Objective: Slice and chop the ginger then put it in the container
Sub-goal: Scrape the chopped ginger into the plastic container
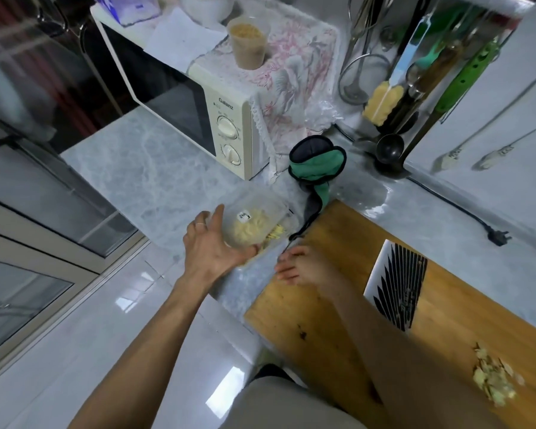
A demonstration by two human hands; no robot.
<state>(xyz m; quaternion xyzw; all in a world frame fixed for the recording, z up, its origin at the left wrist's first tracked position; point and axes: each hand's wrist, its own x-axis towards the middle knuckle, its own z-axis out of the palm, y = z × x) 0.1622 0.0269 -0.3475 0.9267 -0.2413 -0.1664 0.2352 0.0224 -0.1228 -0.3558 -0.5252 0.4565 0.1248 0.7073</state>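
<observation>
Left hand [212, 246] grips clear container [254, 222] of chopped ginger [248, 230].
Right hand [300, 267] flat, fingers relaxed, on cutting board [322, 305] edge just beside container.

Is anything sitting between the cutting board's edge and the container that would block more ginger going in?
Nothing visible does. The container sits tilted at the counter edge in the left hand, its mouth toward the cutting board. Only bare counter lies between. The right hand rests at the board's corner.
</observation>
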